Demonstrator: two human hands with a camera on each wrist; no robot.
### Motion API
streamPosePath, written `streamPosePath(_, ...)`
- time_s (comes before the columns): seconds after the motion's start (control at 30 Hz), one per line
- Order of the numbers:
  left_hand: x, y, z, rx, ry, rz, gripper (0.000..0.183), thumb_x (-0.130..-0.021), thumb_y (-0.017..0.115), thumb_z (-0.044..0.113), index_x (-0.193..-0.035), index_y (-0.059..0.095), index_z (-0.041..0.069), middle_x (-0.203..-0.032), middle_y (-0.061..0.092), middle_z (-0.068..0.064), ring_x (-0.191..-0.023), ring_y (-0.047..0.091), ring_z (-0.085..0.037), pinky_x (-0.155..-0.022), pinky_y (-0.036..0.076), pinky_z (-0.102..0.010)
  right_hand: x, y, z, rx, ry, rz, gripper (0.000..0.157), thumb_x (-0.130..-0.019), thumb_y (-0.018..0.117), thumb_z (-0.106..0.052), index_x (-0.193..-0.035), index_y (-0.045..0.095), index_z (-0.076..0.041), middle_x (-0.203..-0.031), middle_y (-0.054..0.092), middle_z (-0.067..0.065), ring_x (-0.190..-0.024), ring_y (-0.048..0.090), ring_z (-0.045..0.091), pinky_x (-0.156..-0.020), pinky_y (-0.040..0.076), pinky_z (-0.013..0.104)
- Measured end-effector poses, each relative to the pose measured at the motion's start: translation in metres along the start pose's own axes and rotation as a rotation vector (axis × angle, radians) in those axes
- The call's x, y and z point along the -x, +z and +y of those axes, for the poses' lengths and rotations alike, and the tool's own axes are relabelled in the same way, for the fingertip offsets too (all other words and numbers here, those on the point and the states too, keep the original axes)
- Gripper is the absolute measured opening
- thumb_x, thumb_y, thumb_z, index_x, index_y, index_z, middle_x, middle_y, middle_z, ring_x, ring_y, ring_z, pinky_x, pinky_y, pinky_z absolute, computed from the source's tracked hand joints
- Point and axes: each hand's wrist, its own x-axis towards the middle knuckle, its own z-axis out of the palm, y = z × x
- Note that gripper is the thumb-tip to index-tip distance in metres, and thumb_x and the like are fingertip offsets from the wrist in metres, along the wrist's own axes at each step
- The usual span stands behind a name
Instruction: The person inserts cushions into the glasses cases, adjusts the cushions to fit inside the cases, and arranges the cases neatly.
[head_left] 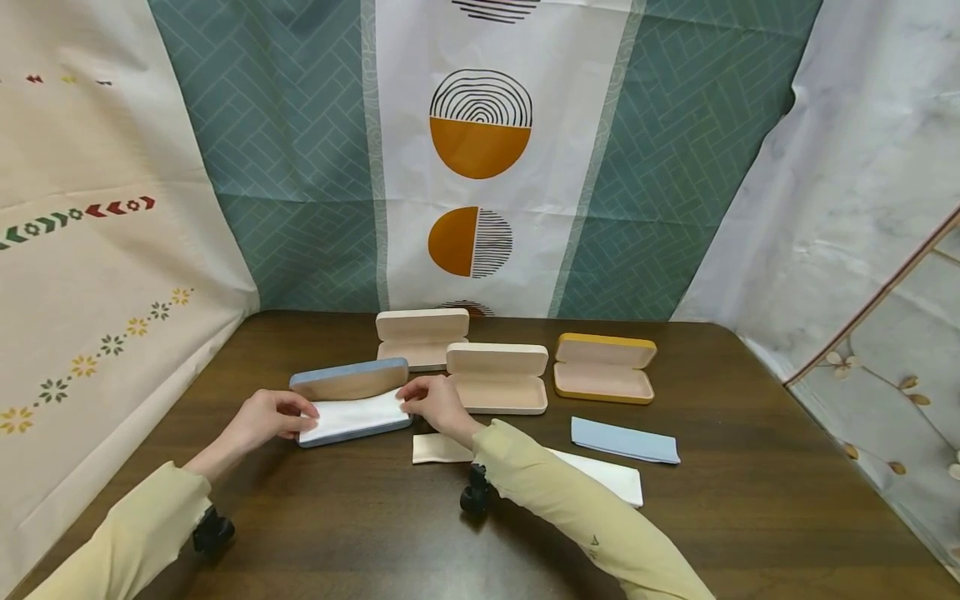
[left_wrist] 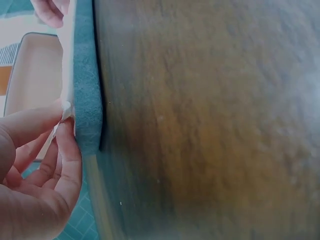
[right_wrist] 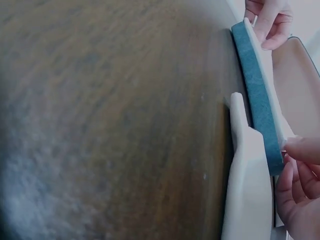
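A folded white cloth (head_left: 352, 417) lies over the lower half of an open blue glasses case (head_left: 348, 381) at the left of the table. My left hand (head_left: 264, 419) pinches the cloth's left end between thumb and fingers; the left wrist view shows this hand (left_wrist: 45, 165) with the bunched cloth corner at its fingertips. At the other end, my right hand (head_left: 438, 404) pinches the cloth's right edge. In the right wrist view that hand (right_wrist: 302, 175) is partly cut off by the frame, beside the case's blue side (right_wrist: 257, 95).
Two cream glasses cases, one behind (head_left: 422, 327) and one nearer (head_left: 497, 361), stand open beside a yellow case (head_left: 604, 380). In front lie a cream cloth (head_left: 438, 448), another white cloth (head_left: 607, 477), partly behind my right sleeve, and a light blue cloth (head_left: 624, 440).
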Motion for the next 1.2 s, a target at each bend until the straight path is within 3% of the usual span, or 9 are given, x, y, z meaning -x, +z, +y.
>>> streamPosePath(0.13,0.0,-0.001,-0.004,-0.05,0.025,0.018,0.019,-0.075,0.074,0.012,-0.086,0.067,-0.001,-0.079,0.062,-0.008,-0.064,0.055,-0.018,-0.055,0.049,-0.031,0.002,0.0,0.001,0.01,-0.007,0.008,0.012,-0.076,0.07,0.003,-0.088,0.068,0.002,-0.074,0.061,0.001,-0.064,0.052,0.007,-0.055,0.043,0.019)
streamPosePath(0.23,0.001,-0.003,-0.006,-0.018,0.013,0.034,0.02,-0.076,0.074,0.012,-0.088,0.066,-0.003,-0.082,0.062,-0.009,-0.066,0.056,-0.016,-0.055,0.049,-0.031,0.003,-0.001,0.003,0.01,-0.01,0.03,0.012,-0.078,0.068,0.003,-0.09,0.066,0.002,-0.075,0.06,0.0,-0.065,0.051,0.008,-0.055,0.043,0.02)
streamPosePath(0.47,0.008,-0.012,-0.007,0.169,-0.102,0.134,0.038,-0.077,0.074,0.022,-0.096,0.061,-0.009,-0.085,0.062,-0.011,-0.072,0.06,-0.022,-0.061,0.051,-0.035,0.005,-0.003,-0.002,-0.029,0.026,0.117,0.022,-0.083,0.067,-0.011,-0.099,0.057,0.0,-0.084,0.057,0.002,-0.074,0.054,0.012,-0.063,0.044,0.022)
streamPosePath(0.7,0.004,-0.01,-0.014,0.352,-0.153,0.189,0.054,-0.081,0.068,0.032,-0.115,0.045,-0.004,-0.102,0.056,-0.008,-0.084,0.061,-0.015,-0.07,0.05,-0.035,0.004,-0.002,-0.004,-0.089,0.07,0.128,0.046,-0.087,0.06,-0.034,-0.118,0.049,-0.001,-0.095,0.058,0.002,-0.088,0.055,0.014,-0.075,0.044,0.028)
streamPosePath(0.77,0.004,-0.008,-0.011,0.363,-0.175,0.199,0.06,-0.085,0.063,0.036,-0.122,0.039,-0.005,-0.109,0.051,-0.012,-0.087,0.059,-0.015,-0.072,0.05,-0.034,0.003,-0.001,-0.005,-0.097,0.078,0.117,0.05,-0.088,0.057,-0.039,-0.121,0.048,-0.003,-0.098,0.058,0.003,-0.091,0.054,0.016,-0.077,0.043,0.03)
streamPosePath(0.93,0.001,-0.006,-0.009,0.369,-0.201,0.175,0.071,-0.088,0.053,0.044,-0.131,0.028,-0.007,-0.122,0.038,-0.022,-0.092,0.055,-0.015,-0.075,0.048,-0.033,0.0,-0.001,-0.008,-0.095,0.104,0.08,0.054,-0.089,0.05,-0.048,-0.125,0.046,-0.007,-0.107,0.055,0.002,-0.098,0.052,0.016,-0.078,0.043,0.033)
streamPosePath(1.2,-0.004,-0.004,-0.01,0.367,-0.218,0.161,0.072,-0.086,0.055,0.047,-0.129,0.031,-0.006,-0.118,0.042,-0.018,-0.093,0.053,-0.02,-0.073,0.049,-0.031,-0.005,0.0,-0.01,-0.162,0.137,0.042,0.055,-0.089,0.048,-0.05,-0.127,0.046,-0.009,-0.117,0.052,0.004,-0.1,0.053,0.019,-0.077,0.045,0.033)
